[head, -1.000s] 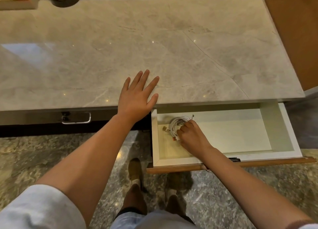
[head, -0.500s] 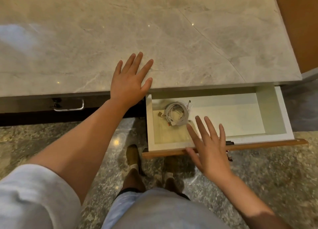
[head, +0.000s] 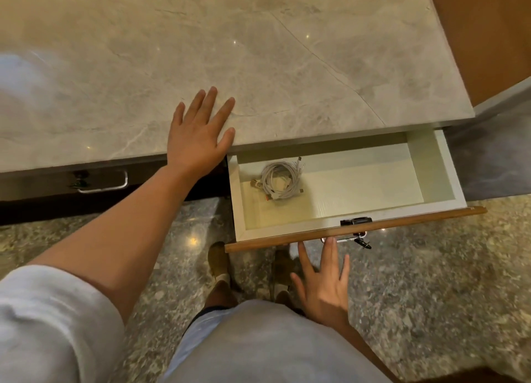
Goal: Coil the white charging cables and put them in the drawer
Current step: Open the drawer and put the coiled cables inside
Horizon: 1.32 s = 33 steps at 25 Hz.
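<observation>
The coiled white charging cables (head: pixel 280 181) lie in the back left corner of the open white drawer (head: pixel 444 170), plug ends sticking out of the coil. My left hand (head: pixel 198 135) rests flat on the marble countertop (head: pixel 258 60) at its front edge, fingers spread. My right hand (head: pixel 323 282) is open below the drawer's wooden front (head: pixel 402 224), fingers straight, its fingertips reaching up to the metal handle (head: pixel 344 239) and the front's lower edge. Neither hand holds anything.
A second drawer with a metal handle and a lock (head: pixel 99 181) sits shut to the left under the countertop. A key (head: pixel 362 242) hangs in the open drawer's lock. My feet (head: pixel 218 262) stand on the speckled stone floor below.
My right hand let go of the coiled cables, came out of the drawer and dropped below its wooden front. The left hand stayed flat on the countertop.
</observation>
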Tool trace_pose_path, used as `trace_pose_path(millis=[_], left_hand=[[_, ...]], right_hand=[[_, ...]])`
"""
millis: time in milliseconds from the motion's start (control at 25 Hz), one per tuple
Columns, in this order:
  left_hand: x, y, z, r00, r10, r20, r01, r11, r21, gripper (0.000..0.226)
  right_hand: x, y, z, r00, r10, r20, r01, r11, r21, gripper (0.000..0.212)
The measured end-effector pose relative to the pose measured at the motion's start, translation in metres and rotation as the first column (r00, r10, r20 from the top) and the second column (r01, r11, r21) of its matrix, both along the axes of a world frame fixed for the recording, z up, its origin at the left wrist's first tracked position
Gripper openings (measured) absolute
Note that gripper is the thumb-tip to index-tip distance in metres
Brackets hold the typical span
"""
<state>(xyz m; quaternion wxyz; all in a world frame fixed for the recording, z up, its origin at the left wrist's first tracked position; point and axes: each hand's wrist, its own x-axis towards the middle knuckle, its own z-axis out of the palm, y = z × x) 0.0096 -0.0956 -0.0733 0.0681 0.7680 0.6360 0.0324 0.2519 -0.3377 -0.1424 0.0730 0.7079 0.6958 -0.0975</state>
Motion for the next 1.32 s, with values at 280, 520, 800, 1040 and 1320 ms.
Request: trace_pose_path(millis=[280, 520, 800, 1040, 1320], left_hand=[[-0.001, 0.001, 0.001, 1.000, -0.007, -0.007, 0.007, 1.000, -0.009, 0.055], [-0.001, 0.001, 0.002, 1.000, -0.007, 0.004, 0.007, 0.999, -0.037, 0.054], [-0.003, 0.000, 0.001, 1.000, -0.025, 0.014, 0.025, 0.998, -0.050, 0.056], [-0.004, 0.001, -0.002, 1.000, -0.016, 0.025, 0.017, 0.998, -0.056, 0.057], [-0.004, -0.001, 0.000, 0.999, -0.024, -0.022, 0.023, 0.998, -0.066, 0.057]], right_hand=[[0.006, 0.035, -0.001, 1.000, 0.011, -0.003, -0.011, 0.997, 0.076, 0.060], [-0.014, 0.070, -0.002, 0.997, -0.074, -0.033, 0.075, 0.997, 0.033, 0.065], [-0.025, 0.126, -0.001, 0.993, -0.113, -0.041, 0.115, 0.992, 0.050, 0.061], [-0.031, 0.171, -0.004, 0.995, -0.092, -0.035, 0.094, 0.994, 0.056, 0.059], [-0.029, 0.170, 0.005, 0.999, -0.038, 0.003, 0.038, 0.997, 0.066, 0.062]])
